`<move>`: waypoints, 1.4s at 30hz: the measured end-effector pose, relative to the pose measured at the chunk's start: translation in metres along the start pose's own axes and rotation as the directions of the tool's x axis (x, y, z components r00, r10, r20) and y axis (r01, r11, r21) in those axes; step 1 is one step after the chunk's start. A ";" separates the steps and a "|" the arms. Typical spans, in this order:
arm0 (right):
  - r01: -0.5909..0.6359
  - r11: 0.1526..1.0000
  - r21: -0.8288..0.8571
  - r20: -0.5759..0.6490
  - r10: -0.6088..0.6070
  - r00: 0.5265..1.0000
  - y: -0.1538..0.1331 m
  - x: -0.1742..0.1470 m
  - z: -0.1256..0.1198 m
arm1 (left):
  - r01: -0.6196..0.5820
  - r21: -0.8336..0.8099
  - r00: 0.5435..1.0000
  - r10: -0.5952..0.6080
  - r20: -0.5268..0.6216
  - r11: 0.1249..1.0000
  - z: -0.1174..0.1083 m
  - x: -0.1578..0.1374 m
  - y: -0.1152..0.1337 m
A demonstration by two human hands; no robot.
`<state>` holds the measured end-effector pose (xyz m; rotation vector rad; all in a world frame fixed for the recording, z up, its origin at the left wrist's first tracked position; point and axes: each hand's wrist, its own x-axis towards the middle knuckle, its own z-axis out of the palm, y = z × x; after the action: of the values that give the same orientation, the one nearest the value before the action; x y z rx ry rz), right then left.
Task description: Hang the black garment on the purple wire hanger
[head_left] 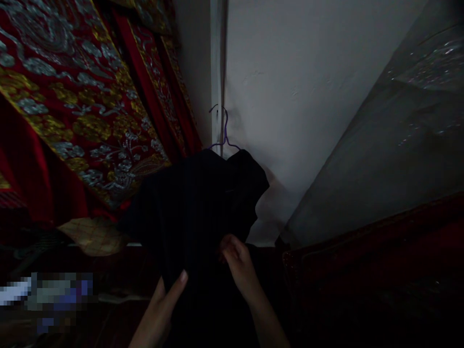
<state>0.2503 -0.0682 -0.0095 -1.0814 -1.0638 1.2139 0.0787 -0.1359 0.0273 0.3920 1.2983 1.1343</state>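
A dark, nearly black short-sleeved shirt [203,208] hangs from a thin purple hanger [225,133] against the white wall. My left hand [165,302] grips the shirt's lower left side, thumb in front and fingers behind the cloth. Against the front of the shirt, my right hand [235,256] is curled closed around a bit of cloth, its fingertips partly lost in shadow. Poor light hides the shirt's folds and its lower end.
On the left hangs a red cloth [97,106] with gold and silver embroidery, with a tan checked cloth [96,236] below it. A clear plastic sheet [391,145] slants down the right, above a dark red cloth [380,241]. A white vertical strip [216,58] runs behind the hanger.
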 end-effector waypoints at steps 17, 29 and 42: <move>0.006 0.999 0.032 0.019 -0.007 1.000 -0.022 -0.015 -0.009 | -0.015 0.152 0.995 -0.001 0.102 0.988 0.026 -0.034 -0.010; -0.043 0.998 -0.035 0.057 0.045 0.997 -0.016 -0.019 -0.027 | -0.606 0.172 0.704 0.624 -0.340 0.777 0.002 0.035 -0.007; -0.200 0.979 0.034 0.086 0.196 0.977 -0.027 -0.037 -0.011 | -0.658 0.356 0.748 0.631 0.207 0.664 0.060 0.039 -0.060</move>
<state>0.2632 -0.1065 0.0138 -1.1330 -1.0056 1.4450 0.1532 -0.1099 -0.0229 1.2865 1.3739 1.4074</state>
